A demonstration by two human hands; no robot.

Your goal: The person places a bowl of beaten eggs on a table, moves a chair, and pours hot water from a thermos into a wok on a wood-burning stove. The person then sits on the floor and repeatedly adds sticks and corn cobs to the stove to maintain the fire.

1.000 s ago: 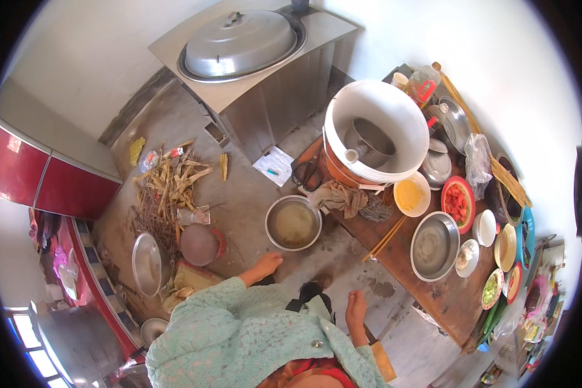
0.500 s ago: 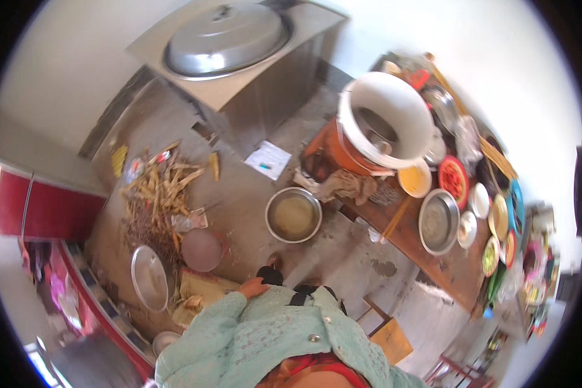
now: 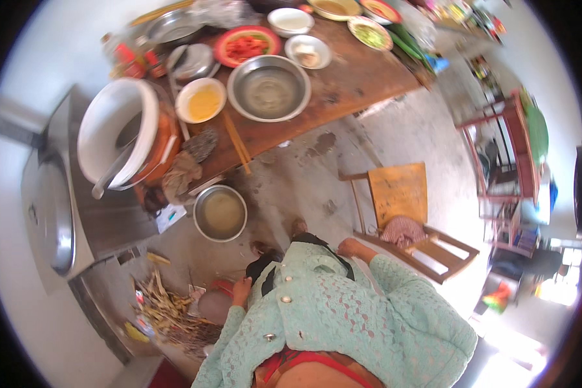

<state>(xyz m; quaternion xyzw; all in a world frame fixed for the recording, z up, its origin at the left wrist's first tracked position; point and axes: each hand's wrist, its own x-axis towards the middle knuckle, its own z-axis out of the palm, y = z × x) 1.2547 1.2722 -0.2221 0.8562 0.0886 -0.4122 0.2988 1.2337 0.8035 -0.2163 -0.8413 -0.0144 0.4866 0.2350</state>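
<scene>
Grey concrete floor (image 3: pixel 304 184), worn and stained, runs from just under the hands to a brown wooden table (image 3: pixel 352 71) well beyond the fingers.

Left hand (image 3: pixel 241 292): low beside the dark trousers; nothing visible in its grasp. Fingers blurred and partly turned from view; cannot tell whether spread or together. Contact with the trousers cannot be determined. Nearest object is a round-topped stool (image 3: pixel 215 307), just left of these fingers.

Right hand (image 3: pixel 359 249): loosely bent, nothing visible in it. Fingertips point inward; spacing between them cannot be resolved. Wooden chair (image 3: pixel 399 194) is just beyond and to the right of these fingers; touch cannot be confirmed. Pinkish patterned cloth (image 3: pixel 404 231) lies on the chair, right of the same fingers.

Mint-green openwork cardigan (image 3: pixel 349 307) covers both arms to near the wrists.

Ahead of the left fingers, on the floor: metal basin (image 3: pixel 200 213) containing cloudy liquid. Farther left of those fingers: firewood pile (image 3: pixel 168 313).

On the table, well ahead of both hands: steel basin (image 3: pixel 239 88), white bowl (image 3: pixel 185 103) with yellow contents, red-rimmed plate (image 3: pixel 223 49) of chopped red pieces. Wooden sticks (image 3: pixel 237 143) project past the table edge toward the left fingers. White-walled bucket (image 3: pixel 103 129) stands ahead and left of them.
</scene>
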